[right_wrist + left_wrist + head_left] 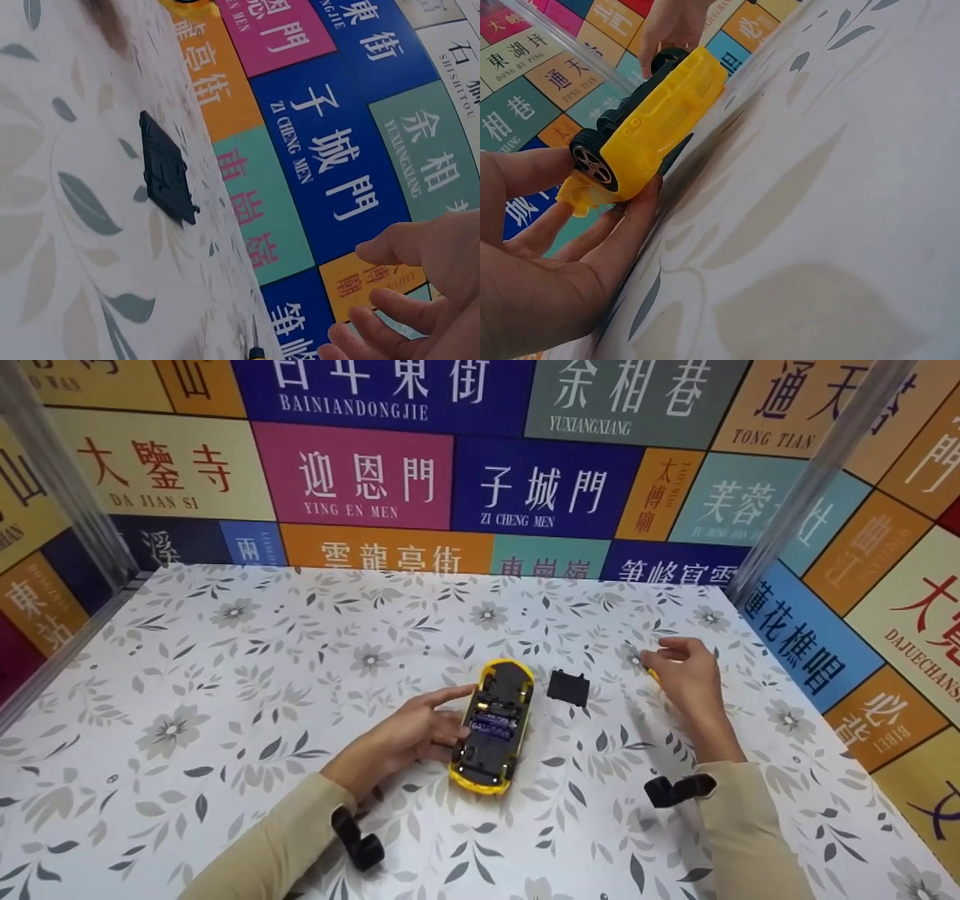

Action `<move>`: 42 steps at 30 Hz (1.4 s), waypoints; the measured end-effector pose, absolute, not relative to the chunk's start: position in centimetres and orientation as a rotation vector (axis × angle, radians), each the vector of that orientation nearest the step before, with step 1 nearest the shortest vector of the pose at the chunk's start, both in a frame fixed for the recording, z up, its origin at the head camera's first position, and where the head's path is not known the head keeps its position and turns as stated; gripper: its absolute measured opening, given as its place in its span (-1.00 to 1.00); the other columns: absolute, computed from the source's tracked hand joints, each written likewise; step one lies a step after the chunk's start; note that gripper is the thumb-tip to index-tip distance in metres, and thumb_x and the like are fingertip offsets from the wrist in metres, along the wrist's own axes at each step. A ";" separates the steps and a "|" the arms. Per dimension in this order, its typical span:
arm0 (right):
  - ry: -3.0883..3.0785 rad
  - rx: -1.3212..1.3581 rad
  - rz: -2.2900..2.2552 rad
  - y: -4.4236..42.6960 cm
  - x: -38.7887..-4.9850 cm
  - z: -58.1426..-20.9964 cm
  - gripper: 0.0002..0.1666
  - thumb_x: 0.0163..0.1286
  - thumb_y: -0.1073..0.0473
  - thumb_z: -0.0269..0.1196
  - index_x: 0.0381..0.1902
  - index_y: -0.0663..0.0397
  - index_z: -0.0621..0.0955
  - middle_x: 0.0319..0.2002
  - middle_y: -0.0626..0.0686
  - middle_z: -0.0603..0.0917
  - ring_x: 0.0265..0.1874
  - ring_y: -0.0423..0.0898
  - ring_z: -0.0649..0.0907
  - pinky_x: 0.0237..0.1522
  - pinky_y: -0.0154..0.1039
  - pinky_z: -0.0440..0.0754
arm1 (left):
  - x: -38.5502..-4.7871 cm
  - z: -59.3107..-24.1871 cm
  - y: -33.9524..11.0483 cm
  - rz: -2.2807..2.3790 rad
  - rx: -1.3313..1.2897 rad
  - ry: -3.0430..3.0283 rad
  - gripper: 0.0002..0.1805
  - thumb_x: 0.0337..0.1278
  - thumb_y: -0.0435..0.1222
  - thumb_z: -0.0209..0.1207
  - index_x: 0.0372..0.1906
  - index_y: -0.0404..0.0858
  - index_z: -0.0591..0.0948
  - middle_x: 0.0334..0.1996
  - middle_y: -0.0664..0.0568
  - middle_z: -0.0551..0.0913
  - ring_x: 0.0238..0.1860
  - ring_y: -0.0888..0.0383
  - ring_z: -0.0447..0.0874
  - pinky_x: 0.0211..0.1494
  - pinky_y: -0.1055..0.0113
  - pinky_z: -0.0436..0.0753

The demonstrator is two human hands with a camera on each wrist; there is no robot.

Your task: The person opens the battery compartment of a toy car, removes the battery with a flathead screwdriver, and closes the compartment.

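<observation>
My left hand [409, 735] grips a yellow toy car [656, 120] by its side, with its dark underside turned up. In the head view the battery compartment stands uncovered, and purple batteries [493, 726] lie in it. A small black battery cover [568, 688] rests on the table just right of the car. Over on the right, my right hand [686, 675] is beside a screwdriver [257, 351] with a thin metal shaft and a yellow handle. Its fingers are loosely spread, apart from the screwdriver in the right wrist view, where most of the handle is cut off.
A white tabletop [300, 615] with a leaf and flower print lies under everything. Panels with coloured sign lettering [352, 472] rise at the back and sides, with metal posts [810, 472] at the corners. Each wrist wears a black strap [679, 790].
</observation>
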State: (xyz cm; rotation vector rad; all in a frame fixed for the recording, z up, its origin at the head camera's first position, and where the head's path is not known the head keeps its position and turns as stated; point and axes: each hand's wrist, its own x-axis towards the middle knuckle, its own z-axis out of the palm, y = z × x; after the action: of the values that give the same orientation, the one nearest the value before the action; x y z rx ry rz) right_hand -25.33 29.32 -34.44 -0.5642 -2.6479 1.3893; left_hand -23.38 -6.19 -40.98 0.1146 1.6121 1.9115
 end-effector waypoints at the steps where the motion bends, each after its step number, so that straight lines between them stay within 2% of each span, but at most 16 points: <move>1: -2.644 -0.528 1.397 29.0 -25.1 -34.3 -0.32 0.44 -0.04 0.21 0.41 0.12 0.37 0.28 0.22 0.50 0.13 0.04 0.55 0.09 -0.24 0.55 | -23.4 -40.9 -6.2 1.911 0.125 1.606 -0.15 0.13 -0.51 0.13 0.55 -0.04 0.22 0.30 -0.30 0.53 -0.11 0.01 0.78 0.07 0.10 0.76; 4: -2.641 -0.436 1.460 28.0 -24.7 -33.7 -0.33 0.45 -0.03 0.21 0.41 0.12 0.37 0.26 0.19 0.50 0.06 -0.03 0.58 -0.02 -0.39 0.60 | -23.3 -40.8 -6.3 1.911 0.160 1.586 -0.15 0.13 -0.51 0.12 0.55 -0.06 0.20 0.24 -0.29 0.57 -0.12 0.02 0.79 0.09 0.10 0.76; 7: -2.656 -0.350 1.551 27.1 -24.2 -33.2 -0.31 0.47 -0.04 0.19 0.44 0.11 0.32 0.28 0.19 0.49 0.12 0.01 0.60 -0.01 -0.42 0.67 | -23.3 -40.6 -6.4 1.915 0.179 1.565 -0.15 0.12 -0.51 0.13 0.55 -0.07 0.21 0.22 -0.29 0.59 -0.12 0.02 0.79 0.11 0.09 0.76; 11: -2.701 -0.238 1.650 26.0 -23.8 -32.6 -0.26 0.50 -0.08 0.16 0.48 0.10 0.26 0.34 0.22 0.48 0.25 0.10 0.57 0.04 -0.35 0.72 | -23.2 -40.4 -6.5 1.912 0.203 1.546 -0.15 0.12 -0.50 0.14 0.55 -0.05 0.22 0.20 -0.27 0.62 -0.10 0.00 0.80 0.13 0.07 0.75; 19: -2.814 -0.002 1.791 23.7 -23.2 -32.4 -0.24 0.48 -0.10 0.20 0.49 0.08 0.26 0.35 0.28 0.46 0.15 0.05 0.65 0.04 -0.19 0.76 | -23.3 -39.9 -6.9 1.884 0.259 1.522 -0.17 0.12 -0.48 0.14 0.54 -0.07 0.24 0.20 -0.23 0.63 -0.05 0.05 0.76 0.13 0.14 0.74; 26: -2.922 0.138 1.842 22.3 -22.7 -32.6 -0.27 0.50 -0.07 0.18 0.49 0.05 0.28 0.42 0.28 0.41 0.24 0.16 0.60 0.08 -0.12 0.76 | -23.3 -39.4 -7.1 1.825 0.295 1.528 -0.17 0.08 -0.47 0.15 0.53 -0.07 0.27 0.24 -0.22 0.61 -0.08 0.11 0.77 0.10 0.20 0.75; 33: -2.953 0.160 1.851 21.5 -22.6 -32.9 -0.31 0.50 -0.09 0.19 0.46 0.04 0.33 0.44 0.26 0.38 0.31 0.23 0.52 0.05 -0.09 0.77 | -23.3 -39.4 -7.2 1.828 0.339 1.495 -0.24 0.10 -0.53 0.11 0.48 -0.25 0.30 -0.02 -0.01 0.74 -0.18 0.18 0.77 -0.01 0.32 0.78; 42: -2.968 0.137 1.897 21.2 -22.7 -33.5 -0.39 0.54 -0.04 0.14 0.43 0.08 0.38 0.41 0.25 0.42 0.30 0.21 0.52 -0.03 -0.09 0.80 | -23.3 -39.6 -7.4 1.815 0.360 1.469 -0.30 0.16 -0.51 0.09 0.47 -0.28 0.31 -0.10 0.07 0.76 -0.20 0.21 0.77 -0.05 0.35 0.77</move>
State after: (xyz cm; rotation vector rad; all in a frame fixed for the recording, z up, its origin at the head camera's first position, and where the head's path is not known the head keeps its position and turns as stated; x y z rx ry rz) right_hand -22.72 21.22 -33.45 0.1369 -2.9675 1.8972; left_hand -23.35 -7.41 -39.64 0.3600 1.4694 1.8149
